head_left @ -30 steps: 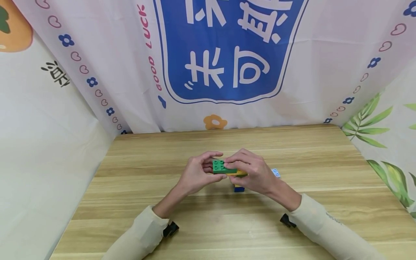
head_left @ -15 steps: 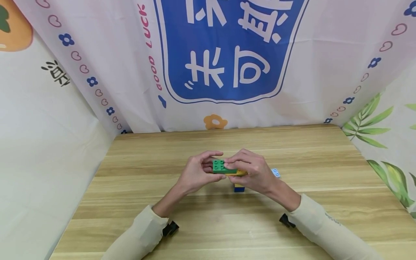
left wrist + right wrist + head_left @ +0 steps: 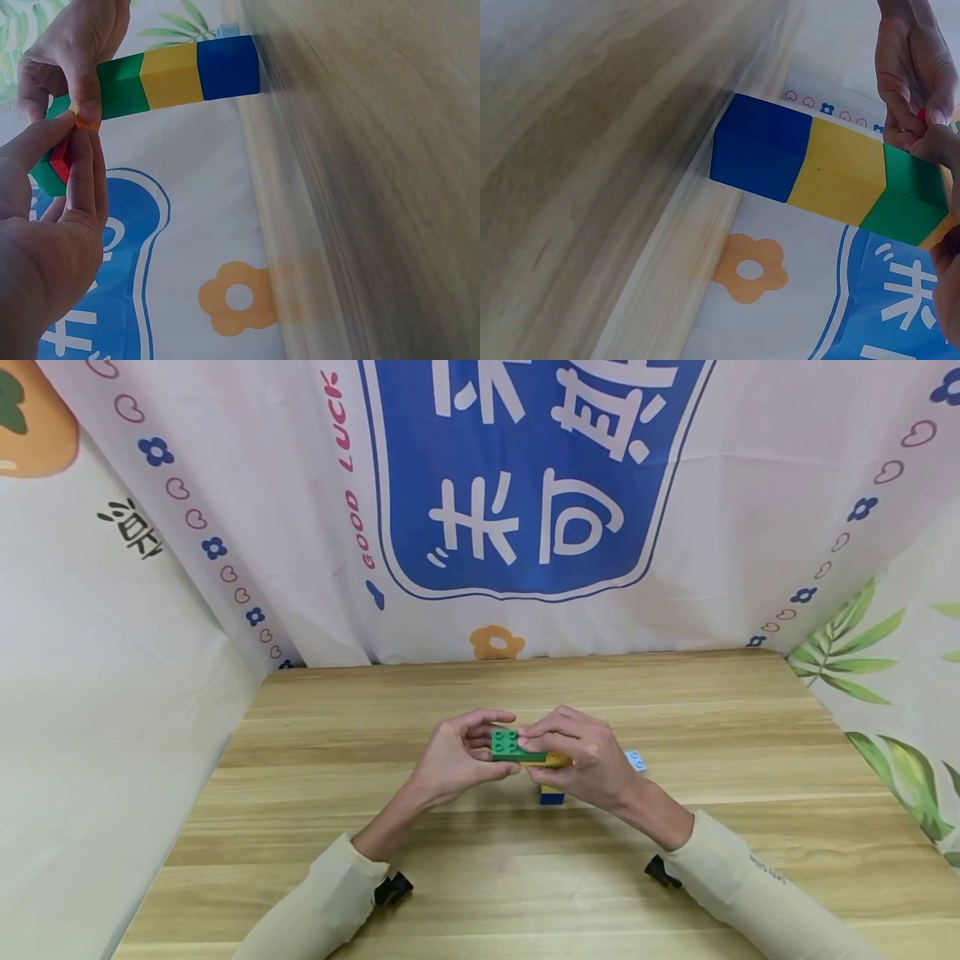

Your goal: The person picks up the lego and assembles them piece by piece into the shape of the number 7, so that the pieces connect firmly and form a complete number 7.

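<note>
A toy brick tower stands on the table: a blue brick (image 3: 229, 67) at the bottom, then a yellow brick (image 3: 171, 75) and a green brick (image 3: 122, 84). Above these lies a thin orange brick (image 3: 939, 231). Topping it all, a studded green brick (image 3: 504, 741) juts out to the left, and a red brick (image 3: 61, 160) sits under that overhang. My left hand (image 3: 450, 762) pinches the red brick between thumb and fingers. My right hand (image 3: 588, 756) grips the tower's top, its thumb at the orange brick and fingers over the green one, partly hiding both.
A light blue brick (image 3: 636, 761) lies on the wooden table (image 3: 465, 877), just right of the right hand. Behind the table hangs a printed curtain (image 3: 435, 627). Black wrist devices show under both sleeves.
</note>
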The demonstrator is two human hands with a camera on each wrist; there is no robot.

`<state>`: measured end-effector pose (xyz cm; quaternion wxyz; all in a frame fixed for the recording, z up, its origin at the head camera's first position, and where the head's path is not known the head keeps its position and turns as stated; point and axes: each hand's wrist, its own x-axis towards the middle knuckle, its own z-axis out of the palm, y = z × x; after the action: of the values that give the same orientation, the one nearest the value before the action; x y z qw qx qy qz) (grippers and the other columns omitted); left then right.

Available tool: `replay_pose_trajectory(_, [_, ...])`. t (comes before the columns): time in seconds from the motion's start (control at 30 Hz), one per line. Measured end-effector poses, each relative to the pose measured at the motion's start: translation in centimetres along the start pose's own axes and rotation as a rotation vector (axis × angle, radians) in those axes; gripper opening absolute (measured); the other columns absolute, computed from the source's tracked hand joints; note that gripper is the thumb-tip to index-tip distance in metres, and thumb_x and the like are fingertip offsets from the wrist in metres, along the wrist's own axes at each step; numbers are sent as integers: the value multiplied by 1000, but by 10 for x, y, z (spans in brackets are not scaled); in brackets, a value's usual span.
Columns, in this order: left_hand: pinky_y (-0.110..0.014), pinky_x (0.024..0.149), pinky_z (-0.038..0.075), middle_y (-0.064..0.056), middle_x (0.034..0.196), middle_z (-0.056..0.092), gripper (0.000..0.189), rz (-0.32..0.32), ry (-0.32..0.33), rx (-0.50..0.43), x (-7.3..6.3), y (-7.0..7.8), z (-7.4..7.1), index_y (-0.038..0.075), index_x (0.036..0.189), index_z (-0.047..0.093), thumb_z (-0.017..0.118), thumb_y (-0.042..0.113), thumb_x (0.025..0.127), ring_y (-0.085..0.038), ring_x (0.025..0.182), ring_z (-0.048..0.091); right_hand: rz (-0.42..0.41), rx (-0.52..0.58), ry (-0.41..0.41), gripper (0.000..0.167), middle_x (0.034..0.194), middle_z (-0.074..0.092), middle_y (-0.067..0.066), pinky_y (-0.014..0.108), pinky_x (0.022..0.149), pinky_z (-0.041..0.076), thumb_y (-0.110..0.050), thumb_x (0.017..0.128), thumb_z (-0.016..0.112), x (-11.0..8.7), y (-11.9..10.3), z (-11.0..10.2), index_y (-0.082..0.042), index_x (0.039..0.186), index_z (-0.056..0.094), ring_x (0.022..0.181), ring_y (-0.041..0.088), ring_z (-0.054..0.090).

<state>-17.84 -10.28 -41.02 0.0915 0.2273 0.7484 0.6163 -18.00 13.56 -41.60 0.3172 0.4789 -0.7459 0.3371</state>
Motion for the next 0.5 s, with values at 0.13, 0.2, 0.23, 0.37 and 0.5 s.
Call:
replay_pose_trajectory(0.13, [-28,88,66,-24,124,73,59,-2,-2,-23,0,0,0,-2,138,65,87,-6,83,-24,106,77,13,2,-4,42,105,81,8,30,81,66,4,64,98,0,-2,0,-6,103,84,93,21,74])
replay_pose_trajectory(0.2, [-29,88,66,-24,125,73,59,4,-6,-23,0,1,0,-2,139,65,87,-6,84,-25,106,77,25,-2,-15,41,106,81,7,30,82,66,2,66,98,0,-3,-1,-6,103,84,94,21,74])
replay_pose_trajectory(0.23, [-29,88,66,-23,125,73,59,8,-7,-17,0,1,0,-2,139,65,87,-6,84,-25,106,77,31,-4,-22,40,106,81,7,30,83,66,1,67,99,0,-3,-2,-6,104,84,95,21,74])
replay_pose_trajectory(0.37, [-29,88,66,-22,126,74,58,20,-9,26,0,0,-1,0,138,66,87,-5,84,-30,109,78,36,-11,-56,40,111,80,7,31,87,66,-2,70,99,2,-3,-4,-6,106,84,100,22,75])
replay_pose_trajectory(0.5, [-31,89,66,-21,126,75,57,26,-7,62,0,0,-2,1,138,66,88,-3,85,-32,110,78,29,3,-78,41,115,79,8,31,91,65,-3,72,98,2,-3,-6,-6,110,83,104,23,74])
